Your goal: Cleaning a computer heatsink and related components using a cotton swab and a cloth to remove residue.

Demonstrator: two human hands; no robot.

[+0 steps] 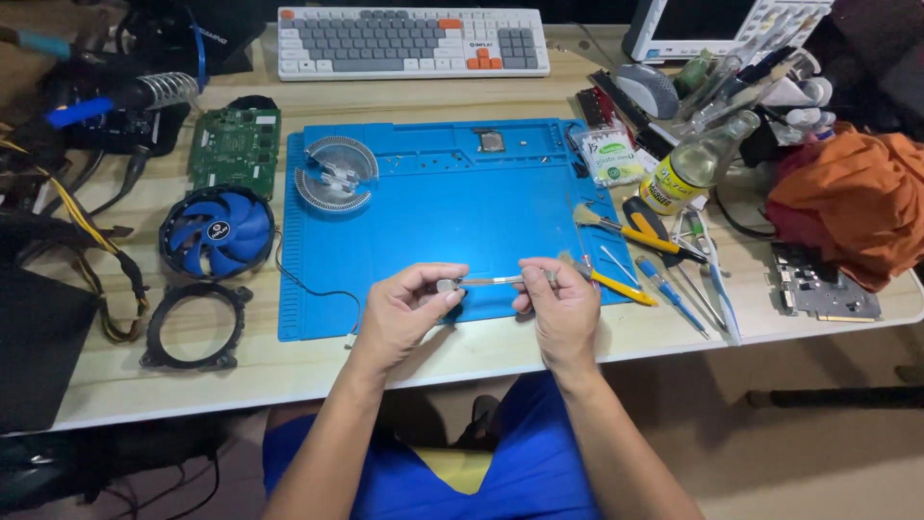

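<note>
Both hands hold a small syringe-like tube (489,281) level over the near edge of a blue work mat (433,212). My left hand (409,313) pinches its grey capped end. My right hand (558,308) grips the other end. On the mat's far left lies a round finned metal heatsink (335,173). A small square chip (492,143) sits at the mat's far edge.
Left of the mat lie a blue fan (216,231), a black fan frame (196,325) and a green circuit board (235,149). To the right are brushes and screwdrivers (640,260), a glass bottle (695,164), an orange cloth (847,202). A keyboard (412,42) lies at the back.
</note>
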